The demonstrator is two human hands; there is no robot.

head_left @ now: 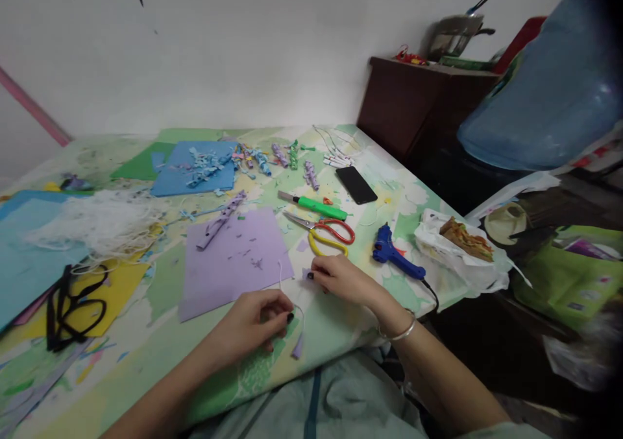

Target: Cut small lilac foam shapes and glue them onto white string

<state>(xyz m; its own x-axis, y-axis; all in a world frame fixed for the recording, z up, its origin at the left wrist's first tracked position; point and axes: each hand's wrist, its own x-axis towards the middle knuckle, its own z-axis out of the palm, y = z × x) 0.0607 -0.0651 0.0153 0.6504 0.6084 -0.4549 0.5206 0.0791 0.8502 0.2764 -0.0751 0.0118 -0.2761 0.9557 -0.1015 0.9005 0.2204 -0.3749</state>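
My left hand [260,322] is closed in a pinch on a thin white string [281,273]. A small purple piece [298,348] hangs at the string's lower end, beside the fingertips. To the right, my right hand [343,280] rests low over the table, fingers curled in; whether anything small is between them is hidden. A purple foam sheet [209,286] lies just beyond my left hand, with a rolled, cut purple strip [221,220] and scraps on it. Scissors [324,230] with red and yellow handles lie just past my right hand, near a green utility knife [318,207].
A blue glue gun [396,254] and food in a white bag [455,283] are at right. A black phone [357,185] lies farther back. Glasses [78,312], white string [117,222] and coloured sheets are at left. Blue sheets [170,179] and several small fringed rolls [311,175] sit behind.
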